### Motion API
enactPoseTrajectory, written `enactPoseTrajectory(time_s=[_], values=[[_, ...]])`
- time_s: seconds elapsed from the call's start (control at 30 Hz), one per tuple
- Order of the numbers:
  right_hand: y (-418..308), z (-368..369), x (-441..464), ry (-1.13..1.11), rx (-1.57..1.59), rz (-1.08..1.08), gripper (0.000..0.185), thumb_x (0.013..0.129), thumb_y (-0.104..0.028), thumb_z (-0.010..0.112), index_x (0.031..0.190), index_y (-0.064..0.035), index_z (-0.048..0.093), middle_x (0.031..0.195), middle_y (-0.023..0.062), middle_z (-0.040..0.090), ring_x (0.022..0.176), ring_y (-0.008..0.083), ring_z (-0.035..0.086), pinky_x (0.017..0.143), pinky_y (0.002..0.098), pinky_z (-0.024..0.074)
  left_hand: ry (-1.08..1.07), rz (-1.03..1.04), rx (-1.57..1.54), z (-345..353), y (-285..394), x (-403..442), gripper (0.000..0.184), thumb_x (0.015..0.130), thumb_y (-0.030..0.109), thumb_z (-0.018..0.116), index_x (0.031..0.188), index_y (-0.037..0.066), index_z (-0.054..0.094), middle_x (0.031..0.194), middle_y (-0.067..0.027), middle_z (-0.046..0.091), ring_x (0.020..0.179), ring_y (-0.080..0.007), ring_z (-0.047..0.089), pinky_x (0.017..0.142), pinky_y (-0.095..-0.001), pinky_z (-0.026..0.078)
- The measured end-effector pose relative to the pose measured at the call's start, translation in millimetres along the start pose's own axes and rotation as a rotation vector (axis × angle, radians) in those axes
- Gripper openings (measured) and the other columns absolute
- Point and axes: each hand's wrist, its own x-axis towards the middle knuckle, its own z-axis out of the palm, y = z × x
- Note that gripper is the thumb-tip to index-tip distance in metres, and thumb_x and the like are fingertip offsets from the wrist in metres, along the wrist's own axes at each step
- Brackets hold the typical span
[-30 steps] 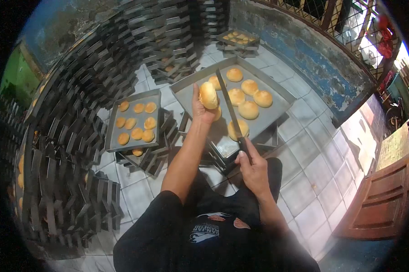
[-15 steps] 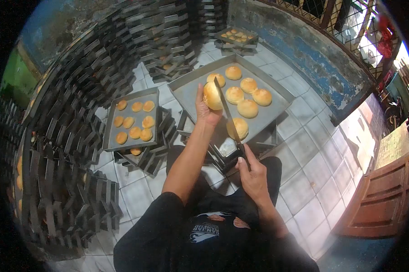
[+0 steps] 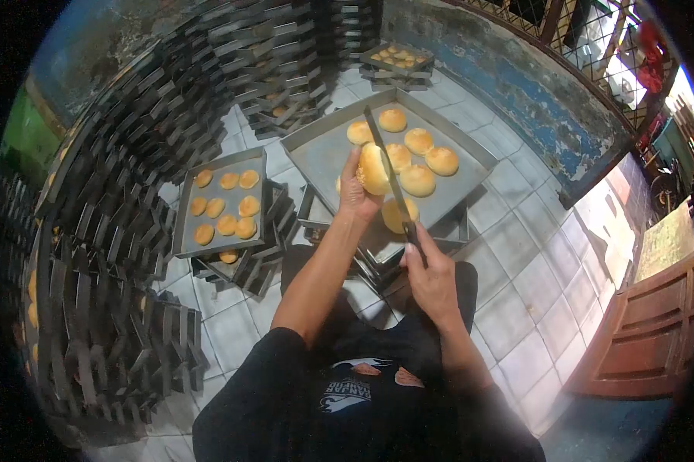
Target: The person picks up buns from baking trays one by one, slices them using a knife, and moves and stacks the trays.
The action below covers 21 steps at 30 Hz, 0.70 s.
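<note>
My left hand is closed around a round golden bun, tilted on its side above the baking tray. In my right hand is the dark handle of a long knife. Its blade slants up and away along the right side of the held bun; whether it has cut into the bun I cannot tell. Several more buns lie on the tray beyond my hands, among them one bun to the right of the blade and another partly hidden behind the knife.
To the left, a smaller tray of buns rests on stacked trays. Tall stacks of dark metal trays line the left side. Another tray of buns stands at the back by the wall. White floor tiles and a brown wooden panel are at the right.
The held bun and my left hand have shifted slightly right and toward me. The knife has moved a little up and away, its blade now reaching farther past the bun.
</note>
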Motion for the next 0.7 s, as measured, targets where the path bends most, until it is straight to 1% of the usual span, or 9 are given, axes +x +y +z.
enactPoseTrajectory(time_s=[0.07, 0.17, 0.27, 0.33, 0.4, 0.5, 0.57, 0.6, 0.7], values=[[-4, -1, 4, 0.003, 0.005, 0.008, 0.047, 0.100, -0.013, 0.059, 0.145, 0.0006, 0.052, 0.085, 0.0187, 0.068, 0.076, 0.0252, 0.069, 0.075, 0.0358, 0.0543, 0.005, -0.034, 0.018, 3, -2, -1, 0.034, 0.093, 0.046, 0.073, 0.097, 0.012, 0.070, 0.084, -0.0040, 0.073, 0.071, -0.0199, 0.071, 0.064, -0.0346, 0.059], [-1, 1, -3, -0.012, -0.044, -0.066, 0.048, 0.100, -0.014, 0.059, 0.146, 0.0003, 0.052, 0.089, 0.0233, 0.068, 0.078, 0.0288, 0.071, 0.075, 0.0368, 0.0546, 0.022, 0.055, -0.026, -2, 14, 11, 0.034, 0.094, 0.044, 0.072, 0.101, 0.011, 0.070, 0.087, -0.0041, 0.074, 0.074, -0.0193, 0.071, 0.067, -0.0349, 0.060], [2, 5, -17, -0.015, -0.071, -0.108, 0.049, 0.100, -0.013, 0.059, 0.147, -0.0003, 0.051, 0.091, 0.0258, 0.068, 0.079, 0.0331, 0.072, 0.075, 0.0378, 0.0552, -0.058, 0.038, -0.001, 0, 31, 13, 0.034, 0.095, 0.042, 0.072, 0.106, 0.010, 0.069, 0.092, -0.0046, 0.074, 0.079, -0.0186, 0.072, 0.070, -0.0344, 0.060], [5, 4, -13, 0.020, -0.055, -0.122, 0.049, 0.100, -0.013, 0.058, 0.147, -0.0002, 0.050, 0.087, 0.0244, 0.068, 0.076, 0.0335, 0.072, 0.072, 0.0385, 0.0553, -0.074, 0.056, 0.138, -4, 9, 2, 0.034, 0.095, 0.042, 0.071, 0.108, 0.010, 0.069, 0.096, -0.0050, 0.074, 0.082, -0.0180, 0.072, 0.071, -0.0336, 0.060], [-10, 1, 9, 0.064, -0.045, -0.109, 0.046, 0.100, -0.013, 0.059, 0.144, 0.0005, 0.053, 0.077, 0.0218, 0.065, 0.070, 0.0317, 0.070, 0.069, 0.0402, 0.0540, -0.031, 0.000, 0.169, 9, -6, -20, 0.035, 0.096, 0.042, 0.071, 0.109, 0.010, 0.068, 0.098, -0.0049, 0.074, 0.082, -0.0182, 0.072, 0.072, -0.0343, 0.061], [-15, -3, 15, 0.004, -0.028, -0.074, 0.047, 0.100, -0.012, 0.060, 0.144, 0.0016, 0.053, 0.085, 0.0252, 0.068, 0.077, 0.0341, 0.073, 0.072, 0.0414, 0.0548, -0.073, 0.012, 0.134, 17, 0, -18, 0.035, 0.097, 0.044, 0.069, 0.106, 0.010, 0.068, 0.096, -0.0054, 0.073, 0.083, -0.0177, 0.072, 0.071, -0.0322, 0.061], [9, 4, -3, -0.004, -0.127, -0.204, 0.048, 0.099, -0.011, 0.061, 0.143, 0.0033, 0.052, 0.096, 0.0297, 0.069, 0.088, 0.0379, 0.074, 0.077, 0.0425, 0.0553, -0.116, -0.010, 0.129, -4, 24, -3, 0.036, 0.096, 0.045, 0.069, 0.104, 0.010, 0.068, 0.095, -0.0056, 0.073, 0.082, -0.0176, 0.072, 0.070, -0.0317, 0.061], [12, 7, -14, -0.025, -0.111, -0.153, 0.048, 0.098, -0.009, 0.062, 0.142, 0.0046, 0.052, 0.104, 0.0329, 0.067, 0.096, 0.0422, 0.072, 0.080, 0.0437, 0.0553, -0.163, -0.036, 0.130, -8, 33, 3, 0.036, 0.096, 0.046, 0.069, 0.103, 0.010, 0.068, 0.095, -0.0057, 0.073, 0.081, -0.0176, 0.072, 0.068, -0.0313, 0.061], [10, 12, -14, 0.025, -0.063, -0.137, 0.047, 0.099, -0.011, 0.062, 0.142, 0.0046, 0.052, 0.097, 0.0319, 0.067, 0.088, 0.0431, 0.071, 0.077, 0.0432, 0.0553, -0.101, 0.013, 0.241, -3, 13, -12, 0.037, 0.095, 0.045, 0.071, 0.102, 0.009, 0.069, 0.093, -0.0055, 0.073, 0.079, -0.0174, 0.072, 0.067, -0.0321, 0.061]])
